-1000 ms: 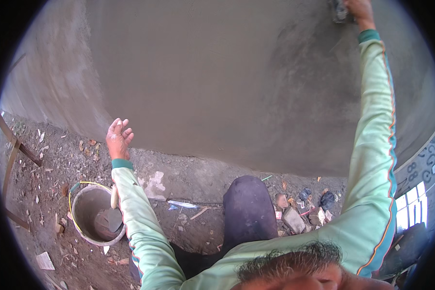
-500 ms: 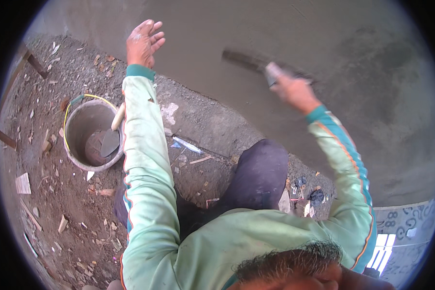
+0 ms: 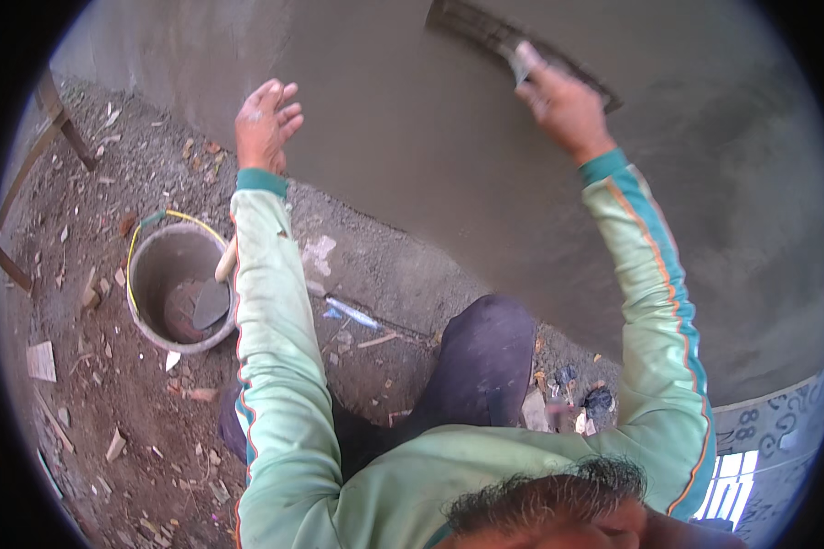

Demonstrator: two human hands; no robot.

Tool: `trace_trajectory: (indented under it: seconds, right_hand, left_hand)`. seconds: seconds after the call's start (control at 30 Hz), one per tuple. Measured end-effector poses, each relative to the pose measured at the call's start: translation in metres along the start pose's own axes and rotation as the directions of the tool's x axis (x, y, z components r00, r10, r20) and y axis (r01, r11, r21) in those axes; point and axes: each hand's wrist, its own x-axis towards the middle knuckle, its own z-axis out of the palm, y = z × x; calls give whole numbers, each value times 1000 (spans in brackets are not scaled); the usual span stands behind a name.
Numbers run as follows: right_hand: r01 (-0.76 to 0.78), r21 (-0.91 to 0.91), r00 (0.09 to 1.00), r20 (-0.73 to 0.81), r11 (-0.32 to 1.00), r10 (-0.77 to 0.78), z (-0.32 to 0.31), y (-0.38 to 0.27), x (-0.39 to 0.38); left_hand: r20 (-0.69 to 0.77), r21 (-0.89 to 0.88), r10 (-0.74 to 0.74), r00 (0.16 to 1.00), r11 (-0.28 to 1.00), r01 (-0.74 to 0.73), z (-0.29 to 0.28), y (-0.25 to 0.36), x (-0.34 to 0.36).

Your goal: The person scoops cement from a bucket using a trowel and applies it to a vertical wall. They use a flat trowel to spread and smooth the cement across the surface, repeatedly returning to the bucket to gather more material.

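Note:
My right hand [image 3: 566, 108] is closed around the handle of a long, flat plastering trowel [image 3: 476, 27], which lies slantwise against the smooth grey plastered wall [image 3: 403, 119]. To the left, my left hand [image 3: 265, 126] is raised near the foot of that wall, holding nothing. Its fingers are loosely bent and apart. Below it, partly behind my left sleeve, a bucket [image 3: 185, 347] with a yellow wire handle stands on the ground. A smaller pointed trowel [image 3: 211, 304] leans inside it, its pale handle against the rim.
Dirt ground [image 3: 92, 384] with stone chips and scraps spreads on the left. Wooden legs [image 3: 76, 142] stand at the far left edge. A blue-and-white wrapper [image 3: 353, 313] lies by my knee [image 3: 490, 352]. Dark plastic litter [image 3: 599, 400] sits near the wall base on the right.
My right hand has swept upward with the plastering trowel, taking it higher on the wall. My left hand sits lower in view, its fingers somewhat more bent. The view has shifted slightly.

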Motion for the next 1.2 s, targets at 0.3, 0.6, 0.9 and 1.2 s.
trace_trajectory:
  seconds: [0.3, 0.6, 0.9, 1.2]
  right_hand:
    - [-289, 202, 846, -404, 936, 348, -225, 132, 155]
    - [-593, -24, 393, -881, 805, 264, -312, 333, 73]
    - [-368, -138, 826, -502, 919, 255, -285, 148, 43]
    - [-336, -385, 915, -350, 859, 201, -258, 154, 133]
  left_hand:
    - [-21, 123, -30, 999, 992, 32, -20, -23, 17]
    - [-22, 48, -92, 996, 995, 93, -31, -43, 21]
    - [-15, -23, -115, 993, 993, 115, -5, -45, 21]
    - [55, 165, -128, 990, 979, 118, 11, -69, 14]
